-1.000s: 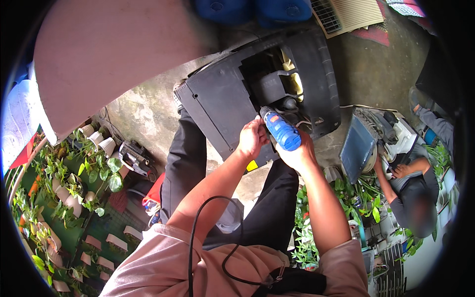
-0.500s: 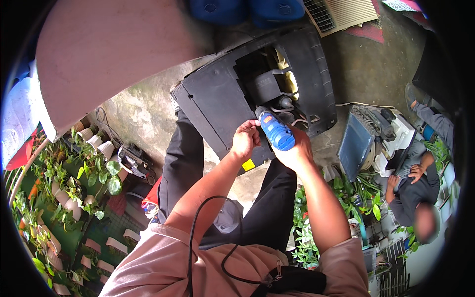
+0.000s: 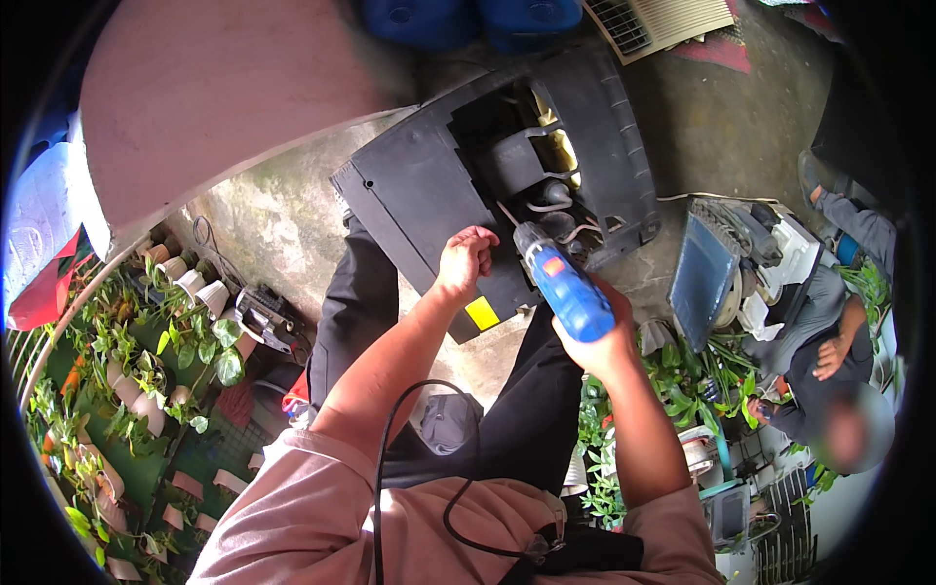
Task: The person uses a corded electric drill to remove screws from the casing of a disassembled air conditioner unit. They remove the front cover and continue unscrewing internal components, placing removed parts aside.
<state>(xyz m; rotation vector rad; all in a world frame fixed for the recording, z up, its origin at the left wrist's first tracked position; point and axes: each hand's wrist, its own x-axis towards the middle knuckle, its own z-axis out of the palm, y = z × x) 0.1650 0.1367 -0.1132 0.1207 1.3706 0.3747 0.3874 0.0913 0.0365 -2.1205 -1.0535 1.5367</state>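
Observation:
My right hand (image 3: 603,339) is closed round the grip of a blue cordless drill (image 3: 573,292). The drill's long thin bit points away and to the left, over a large black plastic casing (image 3: 409,185). My left hand (image 3: 466,261) hovers at the near part of that casing with its fingers curled together; whatever they hold, if anything, is hidden. Through a wide opening in the casing show dark parts, grey cables (image 3: 575,226) and a yellowish piece (image 3: 558,151). A yellow label (image 3: 482,313) is stuck near its front edge.
To the right, a person (image 3: 829,356) sits beside a dismantled unit with a dark blue panel (image 3: 702,273). Potted plants (image 3: 136,361) fill the left side. A pinkish panel (image 3: 224,107) stands far left, blue containers (image 3: 424,21) and a cream grille (image 3: 673,24) at the back.
The drill has drawn back toward me and right, so its bit shows. My left hand has shifted slightly left and away from the drill. The seated person's hands have moved.

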